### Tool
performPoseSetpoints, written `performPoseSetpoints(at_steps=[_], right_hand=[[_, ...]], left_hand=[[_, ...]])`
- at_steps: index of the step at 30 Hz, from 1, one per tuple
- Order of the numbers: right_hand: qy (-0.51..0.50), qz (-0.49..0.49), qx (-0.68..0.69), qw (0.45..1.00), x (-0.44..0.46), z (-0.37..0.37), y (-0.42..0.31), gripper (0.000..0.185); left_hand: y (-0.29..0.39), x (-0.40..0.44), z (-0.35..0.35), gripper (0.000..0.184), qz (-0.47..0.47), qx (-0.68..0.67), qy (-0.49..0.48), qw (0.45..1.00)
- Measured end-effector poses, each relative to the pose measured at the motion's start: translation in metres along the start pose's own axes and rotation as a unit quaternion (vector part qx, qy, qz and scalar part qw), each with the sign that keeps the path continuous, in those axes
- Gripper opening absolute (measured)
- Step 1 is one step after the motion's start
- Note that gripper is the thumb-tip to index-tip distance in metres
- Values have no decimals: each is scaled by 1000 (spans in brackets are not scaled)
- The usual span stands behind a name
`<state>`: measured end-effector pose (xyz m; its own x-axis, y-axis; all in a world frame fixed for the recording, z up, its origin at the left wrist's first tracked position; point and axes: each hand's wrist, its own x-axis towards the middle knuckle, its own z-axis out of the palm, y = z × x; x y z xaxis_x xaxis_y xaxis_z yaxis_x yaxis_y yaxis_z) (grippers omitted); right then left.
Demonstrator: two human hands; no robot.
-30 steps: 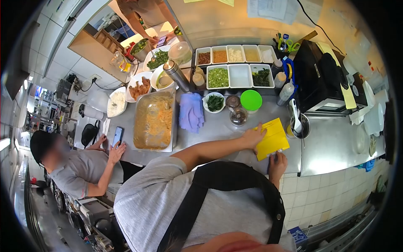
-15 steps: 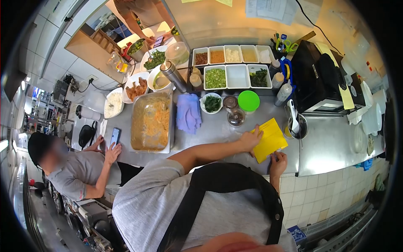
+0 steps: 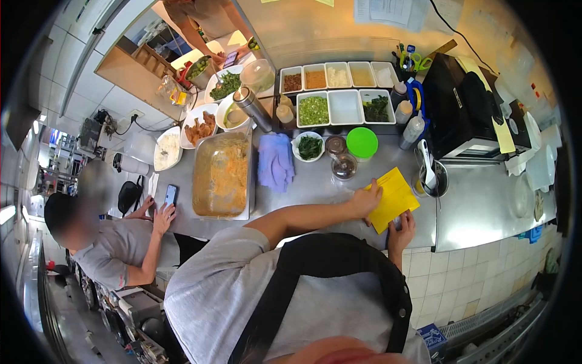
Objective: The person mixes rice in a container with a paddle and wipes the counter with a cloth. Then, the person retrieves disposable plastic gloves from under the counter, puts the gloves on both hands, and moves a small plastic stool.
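A bright yellow folded sheet (image 3: pixel 391 197) with a crease across it is over the steel counter at my right front. Whether it is paper or cloth I cannot tell. My left hand (image 3: pixel 367 200) is closed on its left edge, fingers partly hidden beneath. At the lower right edge, my right hand (image 3: pixel 401 230) grips the same sheet between thumb and fingers. Close by, to the upper left, stand a bright green round lid (image 3: pixel 362 142) and two small glass jars (image 3: pixel 344 166). A metal pot (image 3: pixel 438 182) with a white-handled utensil (image 3: pixel 427 167) is just right of the sheet.
White tubs of chopped ingredients (image 3: pixel 313 111) line the back. A steel pan (image 3: pixel 220 176) with orange residue and a purple cloth (image 3: pixel 276 162) lie left. A co-worker (image 3: pixel 121 242) holds a phone (image 3: pixel 171 195) at far left. A black oven-like appliance (image 3: pixel 464 115) stands right.
My right hand has shifted slightly up along the yellow sheet's lower right edge. The sheet has tilted a little, and the left hand still holds its left side. The camera view has moved slightly.
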<state>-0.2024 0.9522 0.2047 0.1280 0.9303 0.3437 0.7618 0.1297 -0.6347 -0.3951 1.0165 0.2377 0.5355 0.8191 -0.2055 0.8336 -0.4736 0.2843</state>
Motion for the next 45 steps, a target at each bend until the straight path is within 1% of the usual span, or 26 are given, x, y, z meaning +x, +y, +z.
performPoseSetpoints(at_steps=[3,7,10,13,14,16,17,18,19,20,21,23,26,27,28,29,30,31,32,33,34,36,39,42,43,45], right_hand=[[-29,12,-64,997,2,1,-3,41],[-42,25,-103,994,1,2,-4,35],[-40,35,-95,994,2,9,1,29],[-20,26,-50,998,-4,13,17,23],[-10,18,-45,999,-4,13,18,21],[17,8,-18,1000,2,20,19,18],[24,10,1,1000,2,20,22,16],[25,14,21,999,-2,20,22,15],[16,26,5,1000,0,16,14,12],[15,34,22,999,2,14,10,12],[16,42,35,998,5,13,8,12],[17,35,40,998,7,14,12,12],[17,31,58,998,8,15,13,12],[14,32,63,997,8,13,15,12],[1,63,83,995,6,12,17,11],[-9,94,104,990,8,14,20,11],[-21,126,123,984,6,14,24,11],[-24,127,123,984,5,16,30,11],[-29,128,124,984,7,19,35,12],[-36,130,123,983,5,18,38,12],[-50,162,138,976,9,13,27,11],[-57,164,138,975,16,6,12,11],[-57,164,148,974,10,1,7,13],[-26,131,197,971,-3,14,25,16],[-13,116,219,969,-6,16,26,18],[-60,107,158,980,-7,2,18,19]], left_hand=[[0,2,-4,124,-8,4,7,1000],[0,-1,-3,126,-9,-2,8,1000],[0,0,-4,118,-16,-12,3,1000],[-3,5,-32,90,-54,-41,-112,991],[-10,8,-55,79,-66,-75,-90,991],[-44,-3,-133,58,-91,-136,-47,985],[-75,-15,-162,44,-113,-55,104,987],[-102,-22,-207,40,-265,-74,148,950],[-120,-42,-258,45,-369,-46,201,906],[-181,-42,-263,53,-390,-47,319,863],[-198,-60,-296,65,-429,-22,315,846],[-220,-81,-329,68,-474,3,326,818],[-205,-83,-339,63,-393,-57,238,886],[-187,-76,-328,62,-339,-70,221,912],[-157,-68,-306,62,-284,-85,202,933],[-122,-65,-280,61,-205,-89,225,948],[-112,-47,-241,58,-77,-120,193,971],[-77,-39,-220,54,-97,-123,67,985],[-54,-31,-181,52,-19,-99,80,992],[-31,-20,-151,49,9,-129,29,991],[-16,-7,-114,47,64,-91,1,994],[20,-5,-72,51,105,-83,-8,991],[55,-9,-48,64,129,-113,-25,985],[56,5,-3,74,223,-101,58,968],[52,9,6,73,219,-101,67,968],[49,16,17,69,213,-103,85,968]])
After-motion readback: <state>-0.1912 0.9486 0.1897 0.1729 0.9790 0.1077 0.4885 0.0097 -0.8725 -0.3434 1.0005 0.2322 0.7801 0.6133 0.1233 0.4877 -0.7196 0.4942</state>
